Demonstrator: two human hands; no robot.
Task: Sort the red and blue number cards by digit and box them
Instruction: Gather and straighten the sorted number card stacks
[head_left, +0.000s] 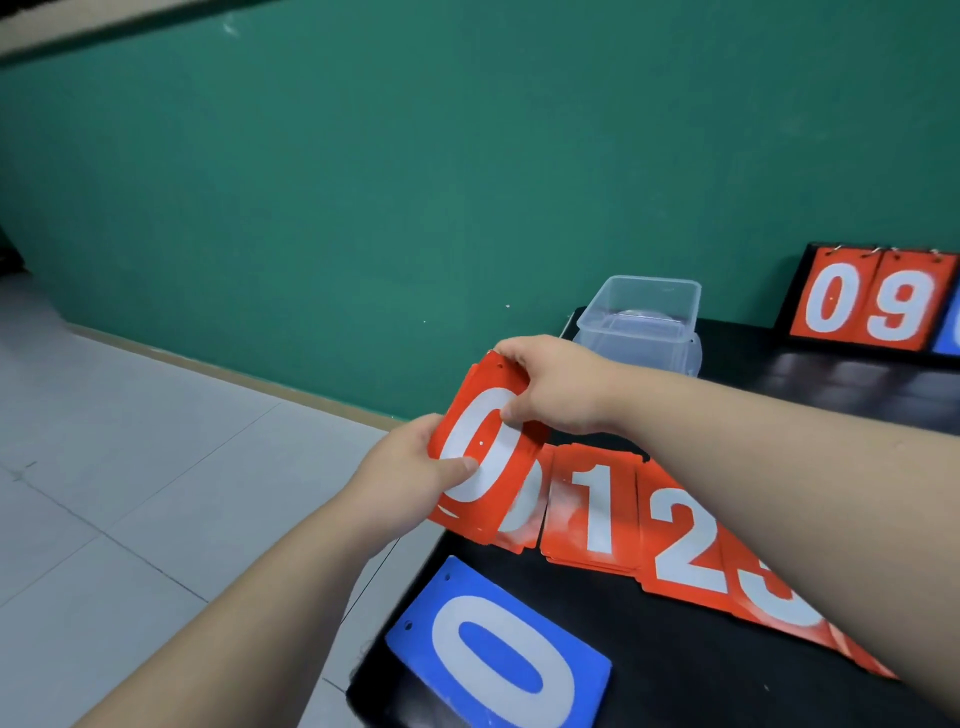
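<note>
Both hands clamped on red 0 stack (483, 457), left hand (410, 470) gripping its lower side and right hand (561, 389) pinching the top, held over the table (701, 675) edge beside the red 1 pile (592, 509); I'd square the edges tight, then carry it level to the clear box (641, 322) behind.

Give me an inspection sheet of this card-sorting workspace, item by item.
Surface: black table.
Job's things: red 0 cards held up; red 1 pile, red 2 pile and red 3 pile in a row on the table; blue 0 card flat in front; clear box behind.
Clutter: scoreboard showing 0 and 9, far right.
Hands: left hand and right hand both grip the red 0 cards.
Cables: nothing seen.
Surroundings: green wall, grey tiled floor.
</note>
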